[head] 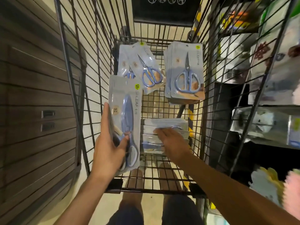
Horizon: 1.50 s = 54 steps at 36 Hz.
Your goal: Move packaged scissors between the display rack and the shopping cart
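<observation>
I look down into a black wire shopping cart (97, 65). My left hand (108, 148) grips a stack of grey packs with long blue scissors (128, 114), held above the cart's left side. My right hand (173, 142), blurred, rests fingers down on a fanned stack of packs (164, 125) lying on the cart floor; whether it grips them is unclear. At the far end lie loose packs of round-handled blue scissors (144, 67) on the left and a neat stack of the same kind (185, 70) on the right.
A display rack (259, 103) with wire shelves and assorted goods stands right of the cart. A dark slatted wall (32, 95) runs along the left. Pale tiled floor and my legs show through the cart's mesh bottom.
</observation>
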Each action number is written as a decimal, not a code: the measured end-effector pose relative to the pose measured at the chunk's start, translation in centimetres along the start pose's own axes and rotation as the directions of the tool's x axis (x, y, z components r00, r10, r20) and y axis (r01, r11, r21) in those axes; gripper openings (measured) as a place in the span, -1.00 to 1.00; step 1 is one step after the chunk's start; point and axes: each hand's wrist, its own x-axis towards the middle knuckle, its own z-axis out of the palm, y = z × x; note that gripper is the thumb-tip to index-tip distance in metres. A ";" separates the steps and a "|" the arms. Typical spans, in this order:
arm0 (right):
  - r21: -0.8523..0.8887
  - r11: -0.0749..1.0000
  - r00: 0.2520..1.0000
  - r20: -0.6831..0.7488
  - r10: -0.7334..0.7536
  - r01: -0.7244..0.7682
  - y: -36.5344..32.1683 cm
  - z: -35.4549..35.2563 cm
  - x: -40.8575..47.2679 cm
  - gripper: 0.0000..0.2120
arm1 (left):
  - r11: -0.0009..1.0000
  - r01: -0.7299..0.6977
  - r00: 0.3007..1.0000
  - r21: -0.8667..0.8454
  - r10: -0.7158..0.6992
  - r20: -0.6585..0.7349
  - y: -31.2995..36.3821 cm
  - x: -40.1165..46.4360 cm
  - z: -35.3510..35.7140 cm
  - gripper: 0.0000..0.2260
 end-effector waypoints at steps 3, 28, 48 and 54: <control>-0.038 0.999 0.999 0.038 -0.036 0.038 0.2 -0.2 0.1 -0.32 | 1.000 -0.001 1.000 -0.017 0.001 -0.001 -0.2 0.0 -0.1 -0.09; 0.742 0.669 0.965 -0.207 0.164 0.046 -4.6 -25.1 -14.2 -0.14 | 0.973 -0.228 0.971 0.040 0.230 -0.065 16.1 -9.0 -8.4 -0.09; 0.797 0.443 0.748 -0.572 0.335 0.411 -14.4 -29.5 -24.3 -0.29 | 0.847 -0.529 0.846 -0.062 0.519 -0.124 22.7 -15.2 -16.9 -0.10; 0.811 0.427 0.661 -0.579 0.477 0.401 -18.2 -27.0 -26.6 -0.28 | 0.818 -0.570 0.821 -0.072 0.572 -0.003 22.6 -14.9 -19.5 -0.09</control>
